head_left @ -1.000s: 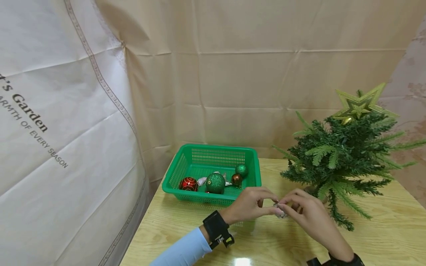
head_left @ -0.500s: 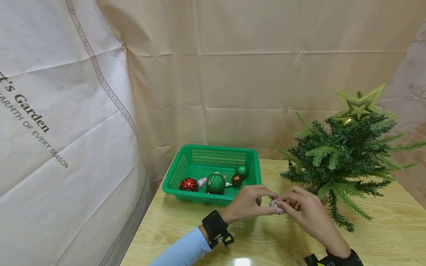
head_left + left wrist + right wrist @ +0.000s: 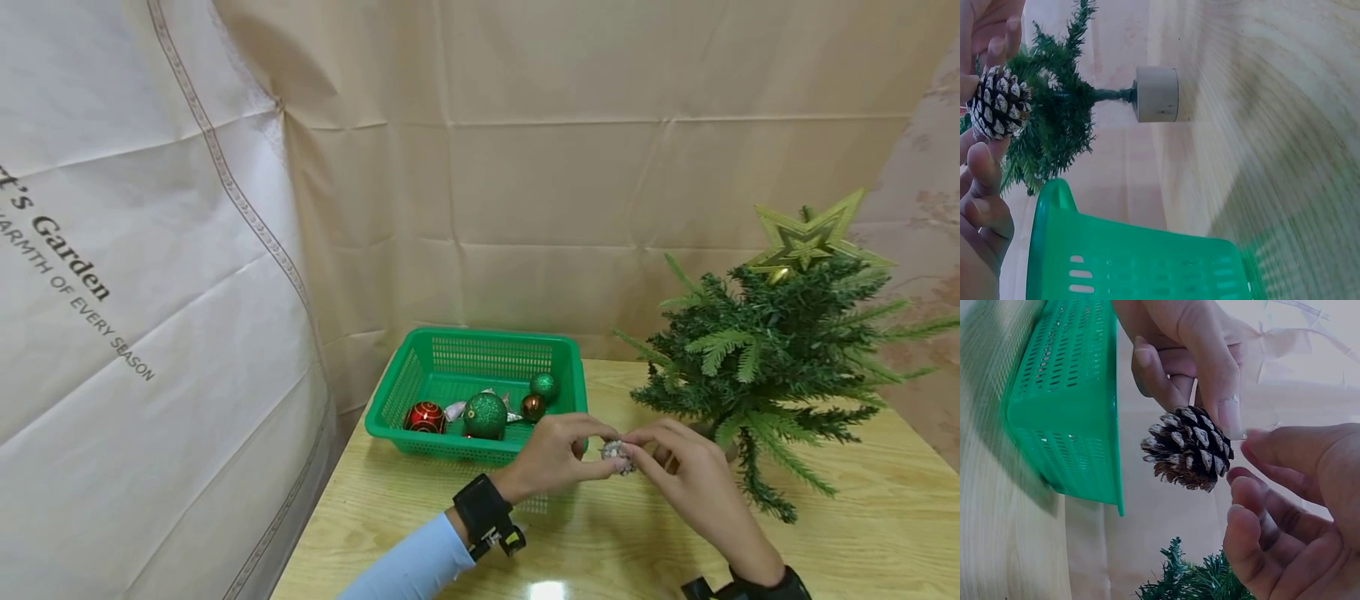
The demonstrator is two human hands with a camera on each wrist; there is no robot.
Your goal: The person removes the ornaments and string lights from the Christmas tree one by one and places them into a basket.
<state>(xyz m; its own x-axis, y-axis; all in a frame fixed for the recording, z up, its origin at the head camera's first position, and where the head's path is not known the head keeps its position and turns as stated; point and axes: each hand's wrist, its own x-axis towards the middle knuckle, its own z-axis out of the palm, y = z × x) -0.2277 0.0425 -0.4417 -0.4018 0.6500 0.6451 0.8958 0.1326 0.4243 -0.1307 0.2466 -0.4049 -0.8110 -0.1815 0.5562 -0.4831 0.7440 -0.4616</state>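
A small brown pine cone (image 3: 618,457) with white-tipped scales hangs between both hands, just right of the green basket. My left hand (image 3: 551,457) holds it between thumb and fingers. In the right wrist view the left thumb lies against the top end of the pine cone (image 3: 1189,450). From the other side my right hand (image 3: 697,479) pinches with thumb and forefinger at that end, where a fine thread faintly shows. Its other fingers are loosely curled. In the left wrist view the cone (image 3: 1000,105) shows whole, with fingers of both hands round it.
The green basket (image 3: 487,332) holds a red bauble (image 3: 425,417), a large green glitter bauble (image 3: 486,414), a smaller green one (image 3: 543,385) and a brown one (image 3: 533,407). A small Christmas tree (image 3: 772,350) with a gold star (image 3: 806,237) stands right on the wooden table (image 3: 847,533).
The pine cone has shifted slightly left and turned, so more of it shows between the hands. The right hand has edged left with it; the basket and tree stay put.
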